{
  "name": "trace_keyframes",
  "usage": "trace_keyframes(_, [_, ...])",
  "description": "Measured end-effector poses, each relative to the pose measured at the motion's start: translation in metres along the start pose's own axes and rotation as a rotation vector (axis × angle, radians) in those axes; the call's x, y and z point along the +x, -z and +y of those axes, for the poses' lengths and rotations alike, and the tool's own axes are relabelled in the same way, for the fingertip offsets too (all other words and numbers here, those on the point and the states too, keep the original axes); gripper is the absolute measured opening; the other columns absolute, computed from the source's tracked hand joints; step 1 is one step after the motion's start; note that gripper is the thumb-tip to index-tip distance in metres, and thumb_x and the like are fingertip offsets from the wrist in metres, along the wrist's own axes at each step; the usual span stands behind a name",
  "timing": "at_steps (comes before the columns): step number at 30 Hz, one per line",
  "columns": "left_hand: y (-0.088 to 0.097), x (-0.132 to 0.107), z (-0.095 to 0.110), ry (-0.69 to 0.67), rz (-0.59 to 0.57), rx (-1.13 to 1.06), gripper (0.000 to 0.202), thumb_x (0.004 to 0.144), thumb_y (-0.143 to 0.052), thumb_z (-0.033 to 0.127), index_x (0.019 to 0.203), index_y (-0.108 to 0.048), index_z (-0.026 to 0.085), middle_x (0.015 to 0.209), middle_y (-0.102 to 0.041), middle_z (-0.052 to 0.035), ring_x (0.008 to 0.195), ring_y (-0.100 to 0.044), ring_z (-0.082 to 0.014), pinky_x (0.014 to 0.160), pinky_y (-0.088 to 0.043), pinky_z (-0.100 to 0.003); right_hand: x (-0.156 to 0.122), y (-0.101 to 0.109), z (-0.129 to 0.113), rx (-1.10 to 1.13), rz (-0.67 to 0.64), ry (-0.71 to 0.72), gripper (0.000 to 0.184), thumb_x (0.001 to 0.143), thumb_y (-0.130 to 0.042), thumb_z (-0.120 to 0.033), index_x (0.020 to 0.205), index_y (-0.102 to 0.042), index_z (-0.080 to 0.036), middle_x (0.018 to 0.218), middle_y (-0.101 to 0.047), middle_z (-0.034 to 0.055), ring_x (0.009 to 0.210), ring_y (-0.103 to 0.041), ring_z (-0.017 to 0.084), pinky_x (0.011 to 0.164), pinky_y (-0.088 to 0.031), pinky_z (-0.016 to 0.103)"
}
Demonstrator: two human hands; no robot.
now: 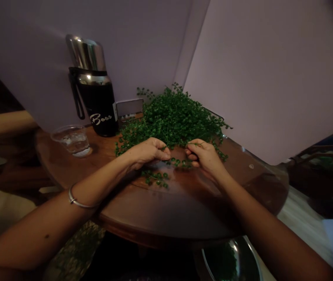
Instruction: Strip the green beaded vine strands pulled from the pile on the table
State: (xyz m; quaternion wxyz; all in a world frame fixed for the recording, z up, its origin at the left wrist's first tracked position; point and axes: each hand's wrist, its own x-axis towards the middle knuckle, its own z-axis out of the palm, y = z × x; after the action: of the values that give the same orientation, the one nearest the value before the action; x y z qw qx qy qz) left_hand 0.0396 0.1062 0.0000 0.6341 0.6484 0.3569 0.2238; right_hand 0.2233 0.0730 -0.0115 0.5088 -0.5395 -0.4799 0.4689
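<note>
A big heap of green leafy sprigs [178, 113], with small round leaves, lies on the round wooden table. At its near edge, my left hand [151, 151] is closed in a pinch on a leafy sprig [179, 163] that stretches toward the right. My right hand [204, 154] pinches a thin green stem [194, 144] between thumb and forefinger. Just below my left hand, another small loose sprig [156, 178] rests on the tabletop. Whether both hands grip the same stem, I cannot tell.
A black and silver flask [100, 101] stands at the back left beside a clear plastic cup [74, 141] of water. Behind the heap, a phone-like framed object [130, 108] leans by the wall. Below the table edge [166, 239] sits a shiny bowl [231, 257] holding green bits. Another person's arm [8, 123] shows at left.
</note>
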Motion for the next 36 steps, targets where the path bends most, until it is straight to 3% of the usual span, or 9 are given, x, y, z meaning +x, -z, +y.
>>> trace_keyframes(4, [0.002,0.002,-0.002,-0.027,-0.013,-0.038,0.014,0.063,-0.064,0.025,0.063,-0.056,0.013,0.040,-0.038,0.0058,0.033,-0.026,-0.0036,0.035,-0.015,-0.019,-0.006,-0.005,0.000,-0.060,-0.200,-0.094,0.022,0.067,-0.060,-0.036,0.073,-0.054,-0.016,0.066,-0.049,-0.0015,0.044,-0.032,0.003,0.034,-0.015,0.014])
trace_keyframes(8, [0.003,0.002,-0.002,-0.044,0.010,-0.011,0.012,0.063,-0.063,0.022,0.061,-0.057,0.012,0.042,-0.041,0.0049,0.034,-0.027,-0.0030,0.035,-0.016,-0.019,-0.014,-0.012,0.004,-0.292,-0.340,0.027,0.033,0.073,-0.053,-0.048,0.071,-0.056,-0.015,0.056,-0.040,-0.0043,0.042,-0.031,0.004,0.035,-0.024,0.016])
trace_keyframes(11, [0.004,0.003,-0.002,-0.069,0.024,-0.003,0.013,0.064,-0.063,0.022,0.061,-0.057,0.012,0.042,-0.041,0.0046,0.034,-0.027,-0.0030,0.035,-0.016,-0.019,-0.014,-0.013,0.004,-0.447,-0.439,0.101,0.027,0.073,-0.056,-0.042,0.069,-0.058,-0.015,0.052,-0.040,-0.0049,0.043,-0.033,0.006,0.039,-0.027,0.019])
trace_keyframes(15, [0.005,0.003,-0.004,-0.069,-0.021,0.012,0.018,0.066,-0.064,0.029,0.066,-0.058,0.012,0.043,-0.039,0.0056,0.034,-0.025,-0.0031,0.035,-0.014,-0.020,-0.009,-0.010,0.003,-0.482,-0.330,0.252,0.022,0.073,-0.055,-0.033,0.062,-0.058,-0.015,0.056,-0.046,-0.0027,0.055,-0.041,0.009,0.053,-0.033,0.021])
trace_keyframes(19, [0.002,0.003,-0.006,-0.012,-0.057,0.071,0.022,0.065,-0.066,0.032,0.072,-0.061,0.012,0.041,-0.033,0.0081,0.034,-0.019,-0.0030,0.035,-0.010,-0.021,-0.007,-0.012,0.008,-0.389,-0.233,0.308,0.023,0.072,-0.056,-0.036,0.061,-0.058,-0.016,0.061,-0.050,-0.0008,0.062,-0.046,0.012,0.059,-0.036,0.023])
trace_keyframes(24, [-0.003,0.001,-0.002,-0.021,0.030,0.051,0.014,0.065,-0.064,0.026,0.066,-0.058,0.012,0.042,-0.035,0.0074,0.035,-0.020,-0.0028,0.035,-0.011,-0.020,-0.008,-0.018,0.011,-0.078,-0.134,0.063,0.024,0.067,-0.063,-0.038,0.063,-0.053,-0.016,0.058,-0.043,-0.0025,0.048,-0.036,0.007,0.041,-0.026,0.020])
trace_keyframes(29, [-0.003,0.000,0.001,0.008,-0.046,0.004,0.012,0.062,-0.063,0.022,0.058,-0.055,0.013,0.040,-0.038,0.0060,0.033,-0.022,-0.0030,0.035,-0.011,-0.021,0.003,0.002,0.004,0.303,-0.037,-0.066,0.023,0.065,-0.065,-0.032,0.065,-0.049,-0.015,0.060,-0.041,-0.0041,0.043,-0.028,0.002,0.034,-0.013,0.014])
trace_keyframes(33, [-0.001,0.002,0.000,0.008,-0.033,0.011,0.014,0.063,-0.061,0.022,0.054,-0.055,0.013,0.037,-0.036,0.0056,0.031,-0.022,-0.0035,0.035,-0.011,-0.022,0.006,0.006,0.003,0.259,-0.212,-0.121,0.015,0.063,-0.065,-0.021,0.073,-0.056,-0.012,0.064,-0.044,-0.0026,0.044,-0.032,0.002,0.034,-0.012,0.013])
trace_keyframes(36, [0.002,0.006,-0.001,-0.012,-0.027,0.015,0.017,0.065,-0.059,0.021,0.051,-0.054,0.013,0.037,-0.037,0.0047,0.031,-0.024,-0.0039,0.034,-0.012,-0.022,0.002,-0.002,0.006,0.225,-0.294,-0.218,0.018,0.068,-0.063,-0.026,0.077,-0.058,-0.012,0.061,-0.042,-0.0033,0.042,-0.031,0.002,0.034,-0.010,0.013])
